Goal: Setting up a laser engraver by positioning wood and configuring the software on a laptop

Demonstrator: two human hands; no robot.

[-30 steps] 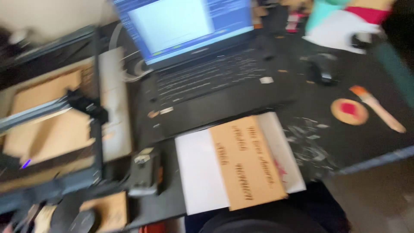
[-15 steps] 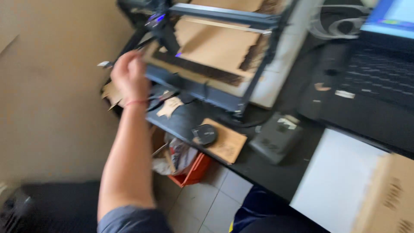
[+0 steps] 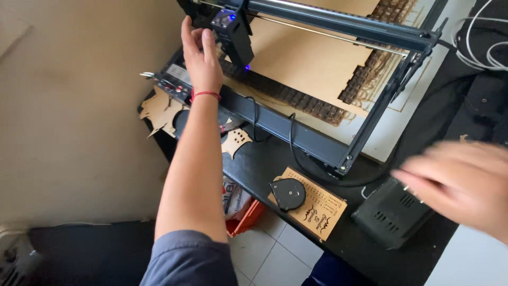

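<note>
My left hand (image 3: 200, 59) reaches out to the near left corner of a black laser engraver frame (image 3: 296, 132), fingers spread, resting beside the laser head (image 3: 236, 32) with its small blue light. A red string circles that wrist. A brown board (image 3: 312, 58) with cut-out patterns lies inside the frame. My right hand (image 3: 460, 180) is blurred at the right edge, fingers apart, hovering above a black power box (image 3: 394, 212) and holding nothing.
Brown cut-out shapes (image 3: 161, 111) lie at the table's left corner. A small engraved wooden plate (image 3: 315, 204) carries a black round disc (image 3: 288, 193). White cables (image 3: 484, 50) sit at top right. An orange bin (image 3: 241, 212) stands on the tiled floor below.
The view has swung from the laptop to the engraver. My left hand has slid along the frame toward the laser head, and my right hand has come into view at the right.
</note>
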